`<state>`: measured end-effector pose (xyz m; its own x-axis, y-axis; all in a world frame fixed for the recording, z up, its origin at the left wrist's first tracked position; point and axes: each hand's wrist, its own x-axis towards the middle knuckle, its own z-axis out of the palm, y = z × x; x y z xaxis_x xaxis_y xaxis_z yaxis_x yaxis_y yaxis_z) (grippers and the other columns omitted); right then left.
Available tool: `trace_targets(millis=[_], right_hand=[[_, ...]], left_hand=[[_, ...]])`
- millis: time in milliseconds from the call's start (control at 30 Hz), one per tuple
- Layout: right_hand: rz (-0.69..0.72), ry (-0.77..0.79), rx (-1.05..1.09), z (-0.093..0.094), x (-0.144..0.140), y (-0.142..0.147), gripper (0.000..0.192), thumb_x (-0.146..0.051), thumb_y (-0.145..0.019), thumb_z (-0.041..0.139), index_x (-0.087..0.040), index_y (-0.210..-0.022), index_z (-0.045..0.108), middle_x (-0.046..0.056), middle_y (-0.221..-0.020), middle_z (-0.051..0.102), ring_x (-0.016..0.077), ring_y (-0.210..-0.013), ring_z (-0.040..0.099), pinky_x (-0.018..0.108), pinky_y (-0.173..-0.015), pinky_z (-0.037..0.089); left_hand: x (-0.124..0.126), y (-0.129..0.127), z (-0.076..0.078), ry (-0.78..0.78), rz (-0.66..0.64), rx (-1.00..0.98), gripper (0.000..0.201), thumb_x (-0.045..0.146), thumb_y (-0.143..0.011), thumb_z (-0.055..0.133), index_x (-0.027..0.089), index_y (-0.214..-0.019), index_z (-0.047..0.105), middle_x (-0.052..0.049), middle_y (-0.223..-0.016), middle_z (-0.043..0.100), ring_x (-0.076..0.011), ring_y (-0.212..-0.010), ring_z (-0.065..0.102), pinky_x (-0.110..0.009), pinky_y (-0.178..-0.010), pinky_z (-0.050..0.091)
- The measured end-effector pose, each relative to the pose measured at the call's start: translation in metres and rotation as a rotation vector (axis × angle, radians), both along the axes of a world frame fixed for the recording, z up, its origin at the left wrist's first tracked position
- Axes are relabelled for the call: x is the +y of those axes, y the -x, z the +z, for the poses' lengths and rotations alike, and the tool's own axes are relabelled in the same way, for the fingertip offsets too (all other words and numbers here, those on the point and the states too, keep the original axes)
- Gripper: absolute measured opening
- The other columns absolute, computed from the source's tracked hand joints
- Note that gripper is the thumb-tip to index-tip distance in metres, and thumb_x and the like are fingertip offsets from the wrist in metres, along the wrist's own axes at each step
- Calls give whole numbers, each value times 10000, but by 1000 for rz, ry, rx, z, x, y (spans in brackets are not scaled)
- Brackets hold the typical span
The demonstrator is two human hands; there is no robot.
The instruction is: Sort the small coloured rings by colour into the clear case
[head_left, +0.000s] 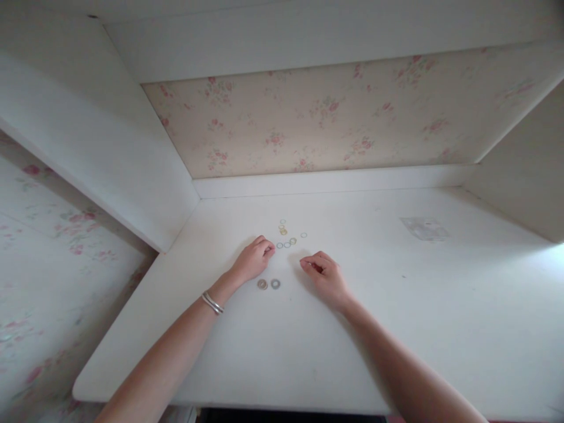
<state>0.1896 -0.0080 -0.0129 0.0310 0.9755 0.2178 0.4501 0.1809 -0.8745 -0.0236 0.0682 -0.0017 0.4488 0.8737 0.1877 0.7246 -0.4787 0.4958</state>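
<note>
Several small thin rings, some silver and some gold-coloured, lie scattered on the white desktop. My left hand [254,258] is closed, its fingertips pressed together just left of a silver ring [279,245]. Anything inside that pinch is too small to make out. To the right, my right hand [325,275] is also closed, thumb against fingers, and I cannot see what it holds. A gold-coloured ring [293,241] and a lone silver ring [304,235] lie beyond the hands. Nearer me are a brownish stack of rings [262,284] and a grey stack of rings [275,284].
A clear plastic bag [425,229] lies flat on the white desk [462,335] at the right. White panels [127,135] enclose the desk at left, right and above. Floral wallpaper [326,123] covers the back wall.
</note>
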Motion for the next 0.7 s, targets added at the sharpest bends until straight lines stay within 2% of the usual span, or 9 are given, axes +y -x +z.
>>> trace_targets(millis=[267,367,500,700], right_hand=[[-8,-3,-11,-3,1,2,288,-433,-838,512,-212,-836,697,38,-782,593,138,-652,524,273,-605,418],[-13,1,-16,-3,1,2,297,-441,-837,510,-210,-835,698,40,-781,594,139,-656,533,271,-605,423],[-2,7,-14,-1,1,2,282,-433,-833,522,-212,-826,698,38,-785,594,135,-646,525,270,-603,420],[14,19,-22,-2,1,1,263,-416,-839,521,-221,-842,698,32,-789,595,140,-668,535,273,-616,413]], left_hand=[[5,-10,1,11,35,83,234,315,-858,507,218,-1038,621,-44,-1063,577,-157,-892,590,-265,-853,436],[11,-16,0,22,52,111,196,306,-855,513,223,-972,646,-40,-1035,586,-156,-861,589,-267,-827,441],[13,-17,-2,31,12,125,180,272,-862,496,207,-855,663,-39,-943,594,-160,-846,581,-271,-804,440],[-8,-6,0,11,-39,22,183,254,-884,464,190,-852,633,-40,-924,577,-158,-860,566,-275,-799,439]])
